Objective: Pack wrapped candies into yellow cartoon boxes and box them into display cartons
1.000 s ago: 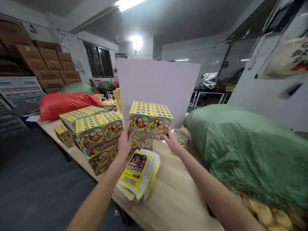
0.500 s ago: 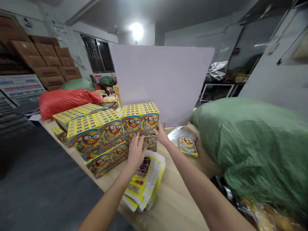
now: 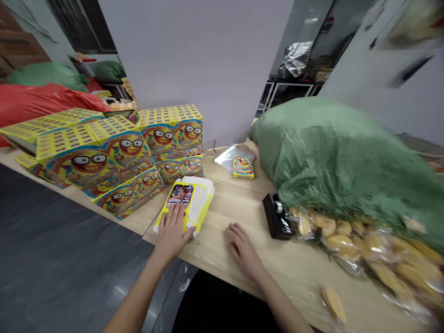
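In the head view, the flattened yellow cartons [image 3: 189, 199] are pressed under the open, spread fingers of the left hand [image 3: 171, 231], with the printed yellow boxes [image 3: 173, 138] just beyond the fingertips. The right hand [image 3: 242, 247], no longer on the boxes, is laid on the wooden table [image 3: 277, 259], its fingers slightly curled, nothing gripped.
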`<state>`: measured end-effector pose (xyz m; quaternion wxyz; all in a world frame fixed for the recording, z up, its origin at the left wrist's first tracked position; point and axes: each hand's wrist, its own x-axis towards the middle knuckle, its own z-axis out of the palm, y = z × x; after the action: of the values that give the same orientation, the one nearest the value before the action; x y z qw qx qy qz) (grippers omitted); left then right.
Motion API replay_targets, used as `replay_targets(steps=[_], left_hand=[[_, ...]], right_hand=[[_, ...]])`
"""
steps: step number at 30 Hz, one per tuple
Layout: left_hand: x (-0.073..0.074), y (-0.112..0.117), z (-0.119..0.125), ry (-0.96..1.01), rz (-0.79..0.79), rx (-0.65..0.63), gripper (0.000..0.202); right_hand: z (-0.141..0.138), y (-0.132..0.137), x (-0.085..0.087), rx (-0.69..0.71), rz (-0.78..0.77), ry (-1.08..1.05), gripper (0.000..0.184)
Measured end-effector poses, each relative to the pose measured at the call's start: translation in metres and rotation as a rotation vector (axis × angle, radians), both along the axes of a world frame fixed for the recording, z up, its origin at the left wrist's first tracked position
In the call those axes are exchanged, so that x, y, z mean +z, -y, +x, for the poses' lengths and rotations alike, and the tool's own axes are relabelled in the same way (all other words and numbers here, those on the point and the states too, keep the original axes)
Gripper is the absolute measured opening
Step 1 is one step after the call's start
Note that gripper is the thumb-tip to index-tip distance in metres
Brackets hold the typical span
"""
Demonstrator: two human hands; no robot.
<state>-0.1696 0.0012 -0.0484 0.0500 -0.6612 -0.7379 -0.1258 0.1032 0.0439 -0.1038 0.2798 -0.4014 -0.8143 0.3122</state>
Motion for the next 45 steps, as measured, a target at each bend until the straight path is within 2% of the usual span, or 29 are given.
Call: replay_targets(steps=[3,6,9,12,14,17,20,23,25,26,28,29,30,31,33,34,35,37,40,41,43,44,45], left_hand=[[0.012,-0.008,0.003,-0.024,-0.043,0.008,0.066],[0.024,-0.009,0.012,-0.069,-0.069,-0.012,0.056],[0.030,0.000,0.024,-0.085,0.041,-0.022,0.047],[0.034,0.013,0.031,-0.035,0.227,-0.048,0.049],[0.035,0.020,0.033,-0.009,0.267,-0.074,0.050],[0.032,0.024,0.033,-0.009,0.155,-0.099,0.048],[0.036,0.024,0.031,-0.011,0.031,-0.108,0.049],[0.049,0.034,0.038,-0.003,0.142,-0.140,0.050],[0.059,0.047,0.052,-0.002,0.276,-0.265,0.051],[0.063,0.055,0.062,0.001,0.309,-0.367,0.052],[0.069,0.069,0.084,0.033,0.281,-0.577,0.051],[0.070,0.074,0.093,0.084,0.254,-0.611,0.053],[0.071,0.078,0.101,0.169,0.232,-0.565,0.060],[0.071,0.079,0.106,0.292,0.211,-0.459,0.069],[0.068,0.076,0.109,0.644,0.115,-0.223,0.072],[0.067,0.073,0.108,0.842,0.024,-0.159,0.063],[0.066,0.069,0.106,1.020,-0.080,-0.147,0.050],[0.064,0.062,0.101,1.286,-0.220,-0.176,0.033],[0.059,0.056,0.099,1.615,-0.216,-0.112,0.042],[0.055,0.054,0.100,1.735,-0.221,-0.108,0.047],[0.041,0.051,0.105,1.936,-0.263,-0.143,0.055],[0.030,0.049,0.107,1.999,-0.292,-0.174,0.057],[0.019,0.046,0.110,2.042,-0.318,-0.193,0.058]], right_hand=[[0.004,0.004,0.009,-0.039,-0.010,-0.026,0.037],[0.007,0.009,0.011,-0.046,-0.006,-0.064,0.034],[0.010,0.014,0.013,-0.107,-0.072,-0.194,0.029],[0.006,0.014,0.030,-0.294,-0.246,-0.378,0.029],[-0.003,0.013,0.049,-0.351,-0.419,-0.510,0.034],[-0.020,0.015,0.077,-0.260,-0.704,-0.663,0.046],[-0.031,0.019,0.094,-0.215,-0.954,-0.739,0.054],[-0.033,0.021,0.102,-0.242,-1.096,-0.844,0.058],[-0.031,0.021,0.107,-0.199,-1.109,-0.941,0.060],[-0.029,0.021,0.110,-0.190,-1.089,-0.989,0.058],[-0.022,0.022,0.114,-0.262,-1.005,-1.064,0.054],[-0.016,0.023,0.115,-0.324,-0.954,-1.076,0.052],[-0.009,0.027,0.114,-0.376,-0.920,-1.060,0.050],[0.000,0.031,0.112,-0.396,-0.905,-1.021,0.049],[0.019,0.043,0.106,-0.316,-0.916,-0.869,0.047],[0.029,0.048,0.103,-0.258,-0.915,-0.777,0.045],[0.038,0.051,0.100,-0.218,-0.889,-0.706,0.045],[0.050,0.045,0.095,-0.234,-0.759,-0.658,0.048],[0.047,-0.003,0.092,-0.418,-0.360,-0.597,0.054],[0.039,-0.028,0.093,-0.459,-0.186,-0.473,0.051],[0.018,-0.083,0.094,-0.400,0.117,-0.076,0.047],[0.005,-0.111,0.096,-0.388,0.214,0.096,0.048],[-0.008,-0.136,0.098,-0.379,0.257,0.164,0.050]])
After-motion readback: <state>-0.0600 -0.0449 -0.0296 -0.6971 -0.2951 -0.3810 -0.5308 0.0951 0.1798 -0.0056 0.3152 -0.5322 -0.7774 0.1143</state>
